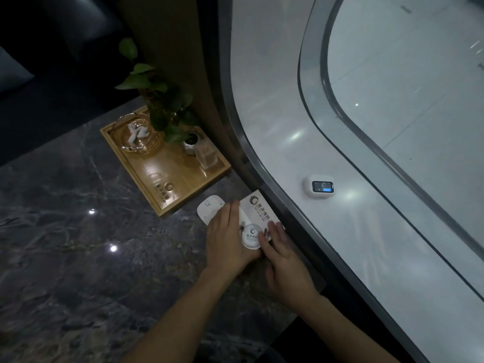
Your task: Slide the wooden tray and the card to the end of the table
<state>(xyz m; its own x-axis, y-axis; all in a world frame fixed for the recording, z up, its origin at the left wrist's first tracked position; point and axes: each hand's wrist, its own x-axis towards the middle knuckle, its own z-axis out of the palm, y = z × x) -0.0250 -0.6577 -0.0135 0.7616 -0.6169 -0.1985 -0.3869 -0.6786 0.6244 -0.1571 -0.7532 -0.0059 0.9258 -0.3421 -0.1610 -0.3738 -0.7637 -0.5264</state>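
Both hands, left hand [229,237] and right hand [284,260], lie flat with each grip apart on the card [258,209] at the table's [65,231] right edge, near the wooden tray [167,176] toward the far right corner.

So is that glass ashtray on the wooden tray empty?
Not empty. The glass ashtray on the wooden tray holds something white and crumpled; what it is cannot be told.

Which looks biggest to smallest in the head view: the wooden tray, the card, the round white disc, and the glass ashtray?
1. wooden tray
2. glass ashtray
3. card, partly covered by both hands, so unsure against the ashtray
4. round white disc
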